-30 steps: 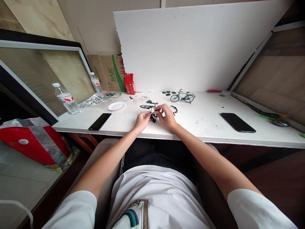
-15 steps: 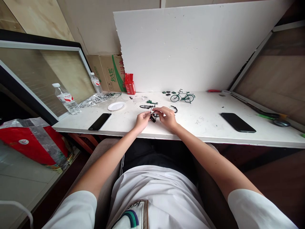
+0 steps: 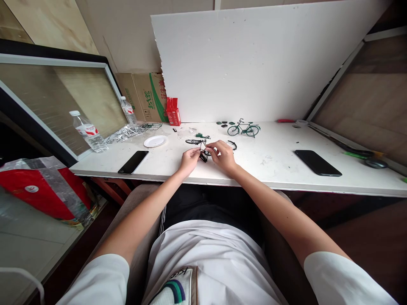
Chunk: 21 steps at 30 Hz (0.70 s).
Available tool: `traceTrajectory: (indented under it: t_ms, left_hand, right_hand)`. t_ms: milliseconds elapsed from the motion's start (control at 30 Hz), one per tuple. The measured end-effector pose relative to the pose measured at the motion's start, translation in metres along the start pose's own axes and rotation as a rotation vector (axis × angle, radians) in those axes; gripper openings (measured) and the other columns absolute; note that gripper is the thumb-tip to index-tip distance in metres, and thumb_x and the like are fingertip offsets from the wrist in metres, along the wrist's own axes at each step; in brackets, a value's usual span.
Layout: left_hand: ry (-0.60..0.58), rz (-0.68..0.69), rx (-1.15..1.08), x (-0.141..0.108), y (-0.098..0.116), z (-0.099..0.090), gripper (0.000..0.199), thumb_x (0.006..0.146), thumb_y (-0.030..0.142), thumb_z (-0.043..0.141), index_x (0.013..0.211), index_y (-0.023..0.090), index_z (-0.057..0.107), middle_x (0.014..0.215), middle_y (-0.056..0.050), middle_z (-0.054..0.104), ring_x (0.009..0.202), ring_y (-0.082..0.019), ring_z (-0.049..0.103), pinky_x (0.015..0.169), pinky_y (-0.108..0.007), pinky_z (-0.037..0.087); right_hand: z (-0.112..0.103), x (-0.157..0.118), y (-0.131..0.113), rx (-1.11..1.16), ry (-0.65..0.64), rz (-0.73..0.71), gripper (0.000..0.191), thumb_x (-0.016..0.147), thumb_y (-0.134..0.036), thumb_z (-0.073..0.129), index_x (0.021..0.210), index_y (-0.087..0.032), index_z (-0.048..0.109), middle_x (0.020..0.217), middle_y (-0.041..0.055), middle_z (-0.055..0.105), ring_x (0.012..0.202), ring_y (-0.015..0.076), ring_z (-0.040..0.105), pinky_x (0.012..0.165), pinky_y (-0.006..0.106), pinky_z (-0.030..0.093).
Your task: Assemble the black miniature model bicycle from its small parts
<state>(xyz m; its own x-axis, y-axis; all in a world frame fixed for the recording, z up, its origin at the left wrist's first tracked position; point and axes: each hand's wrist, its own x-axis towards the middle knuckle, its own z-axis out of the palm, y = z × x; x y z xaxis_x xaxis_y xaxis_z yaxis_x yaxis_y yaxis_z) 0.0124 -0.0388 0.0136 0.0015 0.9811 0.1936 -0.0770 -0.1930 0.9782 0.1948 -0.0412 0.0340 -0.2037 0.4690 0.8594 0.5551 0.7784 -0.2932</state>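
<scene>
A black model bicycle, only partly built, is held between my two hands just above the table's front part. My left hand pinches its frame from the left. My right hand has thumb and forefinger closed on it from the right, and the fingers hide the exact part they grip. The front wheel points away to the left. Behind it lies a small green piece. A curved black part rests right of my right hand. Further back stands a finished green model bicycle.
On the white table lie a white plate, a phone at left and another phone at right. Several small dark green pieces lie near the white board. Water bottles and a red box stand back left.
The right fingers have shifted slightly on the black model bicycle, and it has tilted a little. My left hand keeps its hold in nearly the same place.
</scene>
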Motion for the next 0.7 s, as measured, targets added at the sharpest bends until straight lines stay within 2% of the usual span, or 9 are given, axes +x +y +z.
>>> traceTrajectory:
  t_ms: [233,433,567,700]
  left_hand:
    - [0.020,0.023,0.014,0.0026,-0.0031,-0.0021,0.037,0.092,0.031,0.074,0.124,0.013,0.076,0.129,-0.018,0.076,0.116,-0.030,0.073,0.105,-0.045,0.057]
    - [0.022,0.044,0.024,0.0040,-0.0071,-0.0037,0.038,0.093,0.031,0.073,0.126,0.012,0.075,0.130,-0.019,0.076,0.117,-0.029,0.073,0.104,-0.043,0.057]
    - [0.009,0.071,0.021,0.0044,-0.0098,-0.0044,0.040,0.093,0.033,0.074,0.126,0.013,0.074,0.132,-0.019,0.075,0.121,-0.029,0.072,0.106,-0.043,0.057]
    - [0.015,0.078,0.012,0.0042,-0.0093,-0.0042,0.042,0.091,0.036,0.077,0.126,0.014,0.075,0.134,-0.020,0.074,0.125,-0.031,0.071,0.108,-0.044,0.056]
  right_hand:
    - [0.0011,-0.0002,0.0020,-0.037,-0.001,0.015,0.037,0.106,-0.057,0.057,0.092,-0.024,0.069,0.082,0.0078,0.073,0.073,0.0225,0.065,0.065,0.038,0.050]
    - [0.0021,0.0004,0.0023,-0.067,0.026,0.043,0.046,0.104,-0.062,0.059,0.077,-0.024,0.056,0.072,0.0050,0.066,0.064,0.0192,0.058,0.059,0.035,0.042]
    - [0.0030,0.0002,0.0021,-0.085,0.028,0.052,0.049,0.106,-0.062,0.053,0.075,-0.025,0.051,0.069,0.0042,0.061,0.064,0.0191,0.055,0.059,0.034,0.039]
    - [0.0033,-0.0002,0.0028,-0.124,-0.004,0.054,0.049,0.108,-0.062,0.048,0.078,-0.024,0.055,0.072,0.0049,0.061,0.065,0.0196,0.054,0.060,0.034,0.038]
